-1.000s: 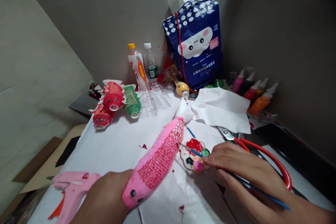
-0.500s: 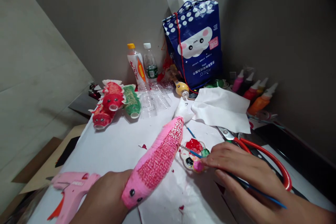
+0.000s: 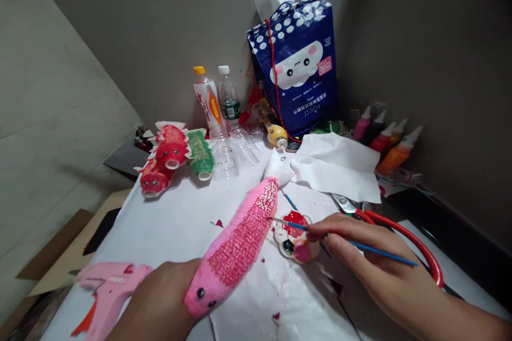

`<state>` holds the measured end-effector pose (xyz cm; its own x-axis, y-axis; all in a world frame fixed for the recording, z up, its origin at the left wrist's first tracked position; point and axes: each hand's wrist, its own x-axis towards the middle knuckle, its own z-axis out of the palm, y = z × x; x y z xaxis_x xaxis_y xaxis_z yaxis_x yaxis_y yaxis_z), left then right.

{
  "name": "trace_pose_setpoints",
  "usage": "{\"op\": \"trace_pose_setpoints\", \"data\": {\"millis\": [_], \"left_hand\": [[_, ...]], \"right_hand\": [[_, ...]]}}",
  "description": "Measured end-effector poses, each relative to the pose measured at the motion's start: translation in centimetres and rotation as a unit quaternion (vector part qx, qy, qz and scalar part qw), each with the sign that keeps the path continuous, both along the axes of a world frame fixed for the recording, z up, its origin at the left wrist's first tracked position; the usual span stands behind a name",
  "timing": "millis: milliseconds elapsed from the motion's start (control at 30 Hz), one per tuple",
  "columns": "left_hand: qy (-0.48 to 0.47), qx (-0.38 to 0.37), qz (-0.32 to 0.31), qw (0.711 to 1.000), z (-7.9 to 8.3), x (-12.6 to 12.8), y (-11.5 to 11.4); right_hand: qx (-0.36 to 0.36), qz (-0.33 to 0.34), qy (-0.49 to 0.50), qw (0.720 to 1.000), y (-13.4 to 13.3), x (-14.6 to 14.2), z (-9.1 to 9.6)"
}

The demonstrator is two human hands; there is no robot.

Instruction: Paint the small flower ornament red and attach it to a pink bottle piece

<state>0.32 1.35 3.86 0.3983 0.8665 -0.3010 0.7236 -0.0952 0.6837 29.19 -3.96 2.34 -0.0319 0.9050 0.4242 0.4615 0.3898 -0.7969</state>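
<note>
Head view. The pink fish [image 3: 244, 245] lies diagonally over the middle of the white table [image 3: 172, 224], its white tail toward the far edge and its eyed head toward the near left. The left hand [image 3: 160, 290] is positioned at the head end; its fingers are hidden behind the fish, so how far they close cannot be told. The right hand [image 3: 368, 256] pinches a blue brush [image 3: 296, 225] between thumb and fingers. The brush tip is at the fish's right flank, near the tail; contact cannot be confirmed.

The palette [image 3: 280, 234] is just right of the fish, beneath the brush, and contains red, black and pink paint. A glue gun [image 3: 108, 287] lies at the left edge, beside the left forearm. Two red fish [image 3: 172, 149] and a green fish [image 3: 201, 154] occupy the far left corner. A white cloth [image 3: 340, 165] lies right of the tail. Red-handled cutters [image 3: 408, 229] lie behind the right hand.
</note>
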Motion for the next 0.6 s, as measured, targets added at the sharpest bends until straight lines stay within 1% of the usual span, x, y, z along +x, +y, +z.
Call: {"op": "trace_pose_setpoints", "data": {"millis": [100,200,300,367,433,533,600], "left_hand": [[0.000,-0.001,-0.004,1.000,0.4,0.1,-0.1],[0.009,-0.001,-0.008,1.000,0.1,-0.2,0.1],[0.027,-0.009,-0.041,0.999,-0.5,-0.7,0.3],[0.036,-0.002,-0.055,0.998,-0.9,-0.9,0.3],[0.043,0.006,-0.055,0.998,-1.0,-1.1,0.4],[0.041,-0.002,-0.046,0.998,-1.0,-0.9,0.5],[0.025,0.005,-0.031,0.999,-0.7,-0.7,0.4]], "right_hand": [[-0.073,-0.061,0.046,0.994,0.1,0.0,-0.2],[-0.113,-0.106,0.106,0.982,0.3,0.0,-0.3],[-0.124,-0.094,0.144,0.977,0.4,0.0,-0.4],[-0.130,-0.081,0.155,0.976,0.5,0.0,-0.4],[-0.136,-0.082,0.160,0.974,0.5,0.0,-0.4],[-0.138,-0.097,0.154,0.974,0.4,0.0,-0.4],[-0.137,-0.085,0.154,0.975,0.3,0.0,-0.4]]}}
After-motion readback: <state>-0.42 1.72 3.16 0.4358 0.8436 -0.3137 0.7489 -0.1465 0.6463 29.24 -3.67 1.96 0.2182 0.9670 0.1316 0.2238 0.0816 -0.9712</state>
